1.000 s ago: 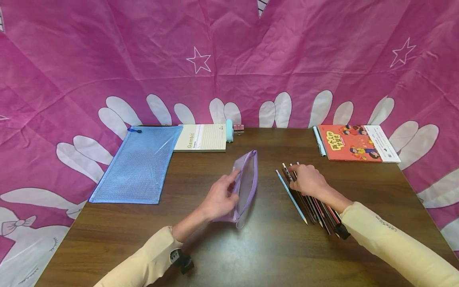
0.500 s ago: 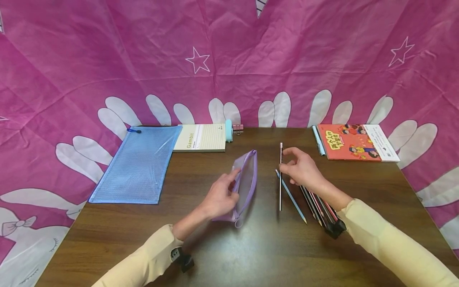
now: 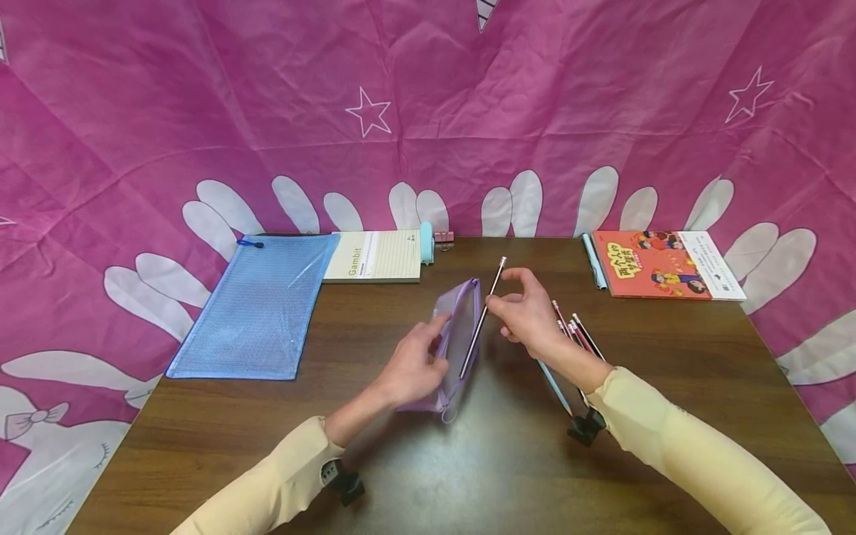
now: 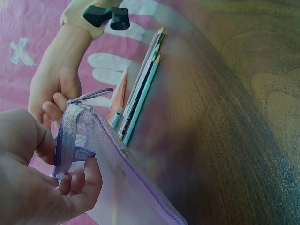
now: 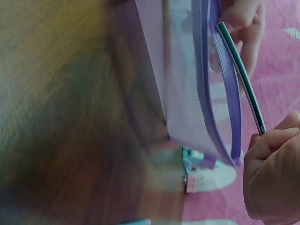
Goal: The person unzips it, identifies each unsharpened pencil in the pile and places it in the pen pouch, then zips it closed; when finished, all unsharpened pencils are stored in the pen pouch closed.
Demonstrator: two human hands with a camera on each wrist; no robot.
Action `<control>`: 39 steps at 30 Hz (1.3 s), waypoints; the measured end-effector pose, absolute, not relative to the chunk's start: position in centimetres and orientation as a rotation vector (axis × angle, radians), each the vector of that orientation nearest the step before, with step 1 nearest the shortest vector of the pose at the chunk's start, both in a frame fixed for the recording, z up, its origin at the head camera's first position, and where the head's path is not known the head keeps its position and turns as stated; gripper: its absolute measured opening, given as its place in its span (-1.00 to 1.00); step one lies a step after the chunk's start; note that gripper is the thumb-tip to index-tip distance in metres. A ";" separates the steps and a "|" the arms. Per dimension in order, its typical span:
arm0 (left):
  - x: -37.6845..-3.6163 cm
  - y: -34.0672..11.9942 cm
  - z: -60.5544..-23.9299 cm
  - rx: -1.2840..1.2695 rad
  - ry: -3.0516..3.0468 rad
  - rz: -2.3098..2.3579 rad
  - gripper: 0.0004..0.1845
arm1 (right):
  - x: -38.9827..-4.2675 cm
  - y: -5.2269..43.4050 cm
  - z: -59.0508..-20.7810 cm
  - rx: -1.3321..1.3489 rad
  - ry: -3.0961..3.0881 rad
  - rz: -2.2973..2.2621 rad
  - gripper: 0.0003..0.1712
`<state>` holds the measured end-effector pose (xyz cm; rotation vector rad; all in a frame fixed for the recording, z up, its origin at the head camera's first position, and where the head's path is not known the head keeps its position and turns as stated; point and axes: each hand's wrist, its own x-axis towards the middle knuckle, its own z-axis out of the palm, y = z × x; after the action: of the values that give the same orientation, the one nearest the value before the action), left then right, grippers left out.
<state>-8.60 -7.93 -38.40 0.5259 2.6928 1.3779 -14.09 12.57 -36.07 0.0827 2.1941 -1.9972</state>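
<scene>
My left hand [image 3: 411, 364] grips the side of a purple mesh zip pouch [image 3: 461, 331], its fingers spreading the mouth wide. My right hand [image 3: 531, 312] pinches a slim dark pencil [image 3: 495, 279] near its upper, white-tipped end. That pencil slants down, its lower end overlapping the pouch's mouth. In the right wrist view, the tip of the pencil [image 5: 242, 75] lies right at the zipper edge [image 5: 234, 108]. A light blue pencil [image 3: 555, 390] and several dark and red pencils [image 3: 580, 334] lie on the table, partly hidden beneath the right forearm.
Further left lies a blue mesh zip bag [image 3: 257, 308], overlapping a lined notepad [image 3: 381, 256]. A light-blue item [image 3: 426, 244] and a pink binder clip [image 3: 444, 237] sit beside the pad. At back right are a capped pen [image 3: 594, 261] and a red book [image 3: 649, 267].
My right hand has picked a pencil from the pile, lifted it and carried it left to the pouch's mouth, tilting it. My left hand has stayed on the pouch.
</scene>
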 end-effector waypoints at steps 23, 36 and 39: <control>-8.8 -8.0 -38.3 0.488 2.666 1.391 -0.18 | -12.5 9.6 -37.3 0.006 2.278 -1.765 -0.47; -8.6 -8.2 -38.0 0.447 2.648 1.423 -0.15 | -12.8 10.5 -36.6 -0.046 2.244 -1.771 -0.52; -8.6 -8.2 -37.9 0.450 2.650 1.429 -0.14 | -13.1 11.5 -36.2 -0.053 2.251 -1.780 -0.55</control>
<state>-8.62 -8.19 -37.94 0.4496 2.6496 1.4291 -13.07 11.53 -36.25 -0.0532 2.2512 -1.7803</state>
